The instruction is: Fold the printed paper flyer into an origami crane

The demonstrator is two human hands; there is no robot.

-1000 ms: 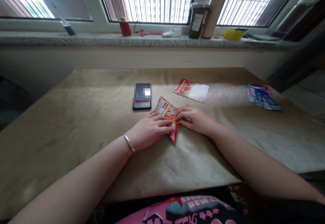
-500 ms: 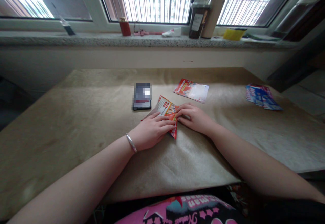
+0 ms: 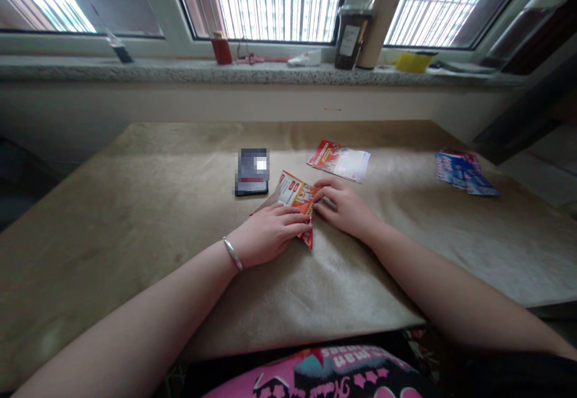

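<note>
A folded wrapper (image 3: 294, 190), glossy and printed in red, white and orange, lies on the table in front of me. My left hand (image 3: 270, 232), with a silver bangle on the wrist, rests flat across its lower part, fingers stretched out over the print. At the wrapper's right edge are the bent fingers of my right hand (image 3: 345, 207), the fingertips closed on that edge. The right thumb is partly hidden. One corner of the wrapper points toward me below the left fingers, and a greyish side shows at its left.
Behind the wrapper lies a second red and white wrapper (image 3: 340, 160), spread flat. A phone (image 3: 252, 172), its screen blurred, is to the left. Several blue packets (image 3: 466, 172) overlap at the table's (image 3: 148, 205) right. Jars and small items stand on the windowsill (image 3: 171, 72).
My right hand has shifted slightly up and left along the wrapper's edge, its fingers a little more spread. The left hand stays nearly still on the wrapper.
</note>
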